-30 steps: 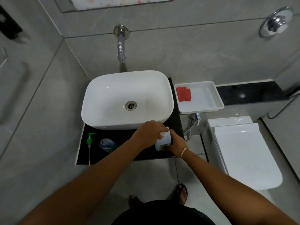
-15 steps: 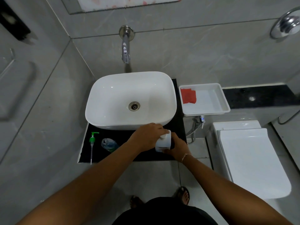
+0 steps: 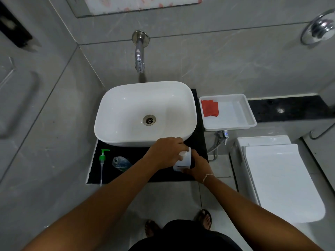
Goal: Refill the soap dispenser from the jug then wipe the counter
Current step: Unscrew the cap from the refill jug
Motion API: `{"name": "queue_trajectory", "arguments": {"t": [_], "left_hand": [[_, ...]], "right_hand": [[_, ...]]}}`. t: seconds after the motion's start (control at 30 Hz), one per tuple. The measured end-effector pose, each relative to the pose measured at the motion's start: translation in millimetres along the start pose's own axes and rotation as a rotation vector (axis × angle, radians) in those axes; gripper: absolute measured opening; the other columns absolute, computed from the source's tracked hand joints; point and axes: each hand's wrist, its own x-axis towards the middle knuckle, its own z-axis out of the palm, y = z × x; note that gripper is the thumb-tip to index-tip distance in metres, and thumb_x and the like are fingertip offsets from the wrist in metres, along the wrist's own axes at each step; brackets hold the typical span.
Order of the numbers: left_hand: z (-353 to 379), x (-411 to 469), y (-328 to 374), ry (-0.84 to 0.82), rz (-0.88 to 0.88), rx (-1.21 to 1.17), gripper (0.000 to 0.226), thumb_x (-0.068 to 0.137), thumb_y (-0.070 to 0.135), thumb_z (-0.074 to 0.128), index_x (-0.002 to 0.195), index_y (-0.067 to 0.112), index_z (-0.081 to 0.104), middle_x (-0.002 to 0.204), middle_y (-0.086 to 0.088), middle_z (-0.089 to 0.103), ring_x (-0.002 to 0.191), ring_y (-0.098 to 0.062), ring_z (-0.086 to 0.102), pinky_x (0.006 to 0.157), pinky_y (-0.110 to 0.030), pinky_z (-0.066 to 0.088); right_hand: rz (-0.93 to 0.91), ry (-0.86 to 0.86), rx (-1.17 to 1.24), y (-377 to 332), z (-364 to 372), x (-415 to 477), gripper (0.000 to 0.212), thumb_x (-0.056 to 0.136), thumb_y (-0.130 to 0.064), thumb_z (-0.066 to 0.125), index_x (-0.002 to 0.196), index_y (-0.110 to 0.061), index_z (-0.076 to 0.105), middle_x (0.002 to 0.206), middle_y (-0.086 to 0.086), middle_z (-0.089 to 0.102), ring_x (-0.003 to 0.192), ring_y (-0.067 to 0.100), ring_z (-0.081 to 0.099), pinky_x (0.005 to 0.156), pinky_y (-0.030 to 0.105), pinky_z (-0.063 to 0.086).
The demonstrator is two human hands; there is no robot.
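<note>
A white jug (image 3: 184,161) stands on the black counter (image 3: 137,154) in front of the basin. My left hand (image 3: 165,151) covers the jug's top and grips it there. My right hand (image 3: 196,164) holds the jug's lower body from the right. At the counter's left lies the clear soap dispenser bottle (image 3: 121,163) with no pump on it. The green pump with its long tube (image 3: 102,160) lies apart beside the bottle. A red cloth (image 3: 210,108) sits in a white tray (image 3: 249,115) to the right of the basin.
The white basin (image 3: 145,113) fills the back of the counter, under a wall tap (image 3: 139,57). A white toilet with its lid down (image 3: 277,180) stands to the right. Grey tiled walls close in on the left and behind. My feet (image 3: 204,219) stand on the floor below.
Both hands stay on the white jug at the counter's front right. The view has shifted slightly; nothing else has visibly moved.
</note>
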Motion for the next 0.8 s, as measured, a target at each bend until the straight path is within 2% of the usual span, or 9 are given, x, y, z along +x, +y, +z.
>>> {"name": "queue_trajectory", "arguments": {"t": [0.1,0.23,0.47,0.63,0.7,0.8], "left_hand": [[3,0,-2,0.064,-0.047,-0.02,0.045,0.091,0.048,0.063,0.126,0.021,0.065,0.124,-0.003,0.07,0.105,-0.021,0.067,0.088,-0.029,0.048],[9,1,-3,0.131,-0.073,-0.023,0.047,0.09,0.054,0.062,0.121,0.02,0.066,0.118,-0.003,0.072,0.1,-0.019,0.068,0.082,-0.024,0.042],[13,-2,1,0.302,-0.216,-0.146,0.041,0.086,0.051,0.067,0.106,0.016,0.071,0.101,-0.004,0.076,0.086,-0.017,0.068,0.076,-0.02,0.042],[18,-27,-6,0.513,-0.448,-0.294,0.025,0.084,0.046,0.067,0.095,0.023,0.068,0.087,0.005,0.07,0.074,-0.011,0.062,0.065,-0.025,0.051],[33,-41,-13,0.517,-0.552,-0.325,0.024,0.084,0.043,0.069,0.097,0.023,0.067,0.09,0.004,0.069,0.076,-0.014,0.063,0.065,-0.028,0.051],[66,-56,-22,0.373,-0.622,-0.36,0.027,0.082,0.035,0.076,0.105,0.021,0.07,0.102,0.0,0.07,0.087,-0.02,0.067,0.072,-0.032,0.053]], "right_hand": [[0.001,0.0,-0.015,0,1,0,0.084,0.07,-0.042,0.086,0.136,-0.022,0.039,0.122,0.006,0.065,0.114,0.025,0.062,0.1,0.041,0.051],[0.007,0.0,-0.021,-2,1,0,0.083,0.07,-0.042,0.085,0.136,-0.023,0.039,0.122,0.005,0.065,0.114,0.025,0.062,0.1,0.042,0.051],[0.009,0.004,-0.006,-3,0,-2,0.083,0.069,-0.042,0.086,0.135,-0.023,0.04,0.123,0.004,0.064,0.115,0.023,0.061,0.1,0.041,0.052],[0.006,0.025,0.026,-2,-3,-5,0.081,0.066,-0.04,0.088,0.132,-0.025,0.043,0.122,0.002,0.066,0.115,0.022,0.062,0.096,0.04,0.054],[0.007,0.034,0.031,0,-4,-6,0.081,0.065,-0.037,0.089,0.131,-0.023,0.045,0.12,0.003,0.067,0.112,0.023,0.063,0.092,0.036,0.053],[0.021,0.04,0.026,4,-5,-8,0.081,0.064,-0.033,0.09,0.131,-0.021,0.046,0.119,0.004,0.067,0.111,0.023,0.064,0.088,0.03,0.051]]}}
